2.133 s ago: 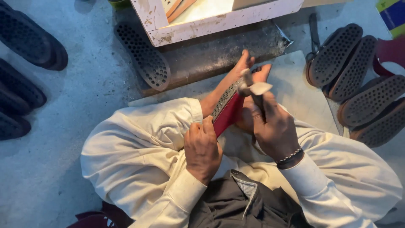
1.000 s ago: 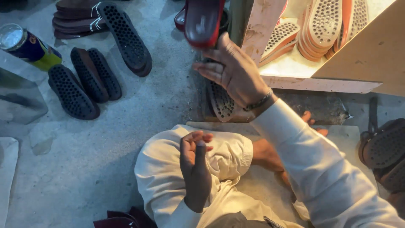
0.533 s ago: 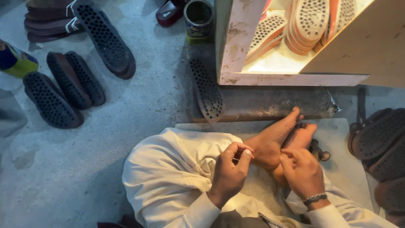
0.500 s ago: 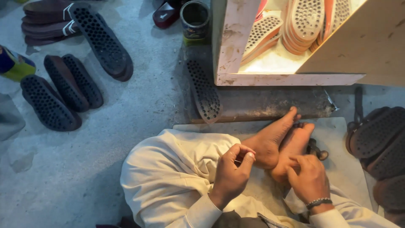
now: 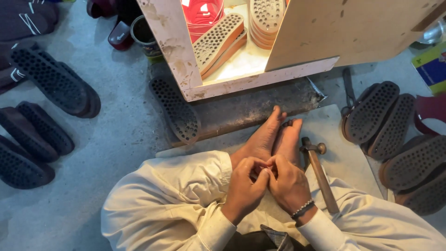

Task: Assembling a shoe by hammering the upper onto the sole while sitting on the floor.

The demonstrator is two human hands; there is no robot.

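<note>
Wooden-handled hammer point(image 5: 318, 173), small metal head uppermost, lying on pale slab point(image 5: 334, 135) at three o'clock of bare feet point(image 5: 274, 135). Left hand point(image 5: 244, 188) and right hand point(image 5: 289, 183) pressed fingertip to fingertip; pinched item too small to tell. Studded dark soles point(image 5: 392, 139) further right.

hammer point(image 5: 319, 175) beside right hand point(image 5: 289, 184), soles point(image 5: 395, 135) beyond

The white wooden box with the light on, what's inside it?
Inside the white wooden box, tan studded shoe soles lean in stacks, with something red behind them. The slanted plywood board covers the right part, so nothing there can be seen.
</note>
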